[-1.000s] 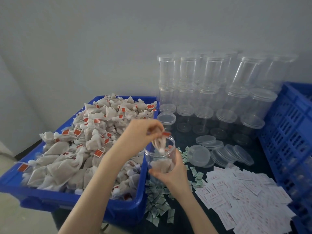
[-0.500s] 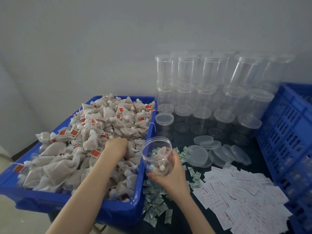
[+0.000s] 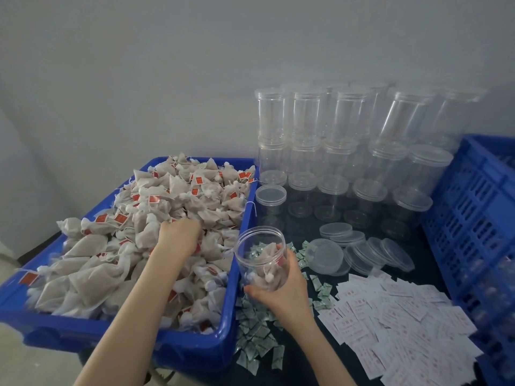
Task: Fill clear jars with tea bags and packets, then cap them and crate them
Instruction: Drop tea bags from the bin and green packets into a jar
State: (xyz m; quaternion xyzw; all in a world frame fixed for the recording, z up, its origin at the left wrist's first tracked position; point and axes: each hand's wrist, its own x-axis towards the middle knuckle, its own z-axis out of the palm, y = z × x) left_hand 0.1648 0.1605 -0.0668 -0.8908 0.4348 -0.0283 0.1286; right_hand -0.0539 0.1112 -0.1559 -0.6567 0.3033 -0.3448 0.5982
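My right hand grips an uncapped clear jar from the side, tilted with its mouth toward the blue bin. A few tea bags lie inside the jar. The bin is heaped with beige tea bags carrying red tags. My left hand is down in that heap, knuckles up, fingers curled into the tea bags and mostly hidden. Small green packets lie scattered under and in front of the jar. White packets are spread to the right.
Loose clear lids lie behind the white packets. Several empty capped jars are stacked against the wall, with one lower capped jar beside the bin. A blue slatted crate stands at the right edge.
My left hand dropped a tea bag into the jar, then went back down into the heap in the bin. My right hand lowered the jar and tilted it toward the bin.
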